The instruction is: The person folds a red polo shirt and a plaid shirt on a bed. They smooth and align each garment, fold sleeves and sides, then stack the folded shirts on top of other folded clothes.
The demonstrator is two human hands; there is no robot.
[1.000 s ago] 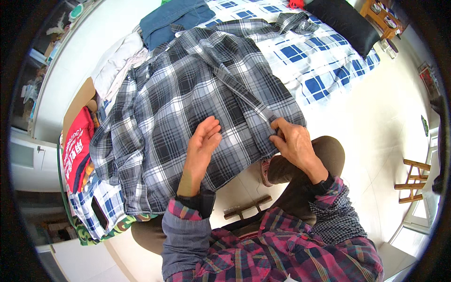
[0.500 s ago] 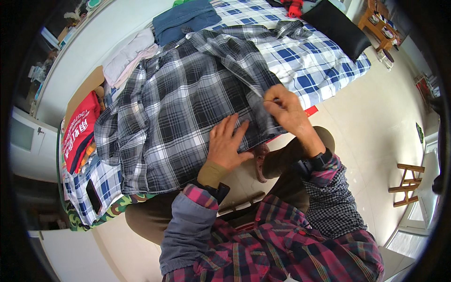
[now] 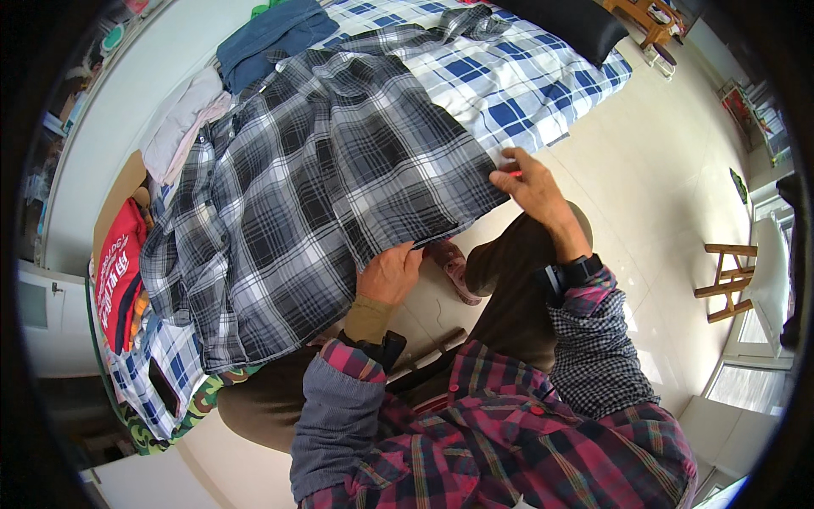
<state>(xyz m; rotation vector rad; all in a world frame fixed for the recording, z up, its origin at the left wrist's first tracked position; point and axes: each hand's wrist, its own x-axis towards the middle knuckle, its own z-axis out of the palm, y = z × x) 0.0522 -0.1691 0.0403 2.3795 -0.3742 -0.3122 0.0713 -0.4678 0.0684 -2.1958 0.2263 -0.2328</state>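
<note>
A black, grey and white plaid shirt (image 3: 288,187) lies spread over a bed, its front panel laid out toward the right. My left hand (image 3: 388,276) is closed on the shirt's near hem, with fingertips pinched at the fabric edge. At the shirt's right corner is my right hand (image 3: 536,191), thumb and fingers apart, the thumb by the cloth edge. A bit of red shows between those fingers; what it is I cannot make out.
Blue-and-white checked bedding (image 3: 500,85) covers the bed. Folded blue cloth (image 3: 271,42), pale garments (image 3: 182,127), a red printed cloth bag (image 3: 120,263) and a dark phone (image 3: 163,388) surround the shirt. A black cushion (image 3: 577,25) rests at the far right; a wooden stool (image 3: 727,282) stands on the floor.
The shirt's front panel has been opened out to the right. My left hand went from lying flat to pinching the hem; my right hand's grip on the panel has loosened. The view shifted.
</note>
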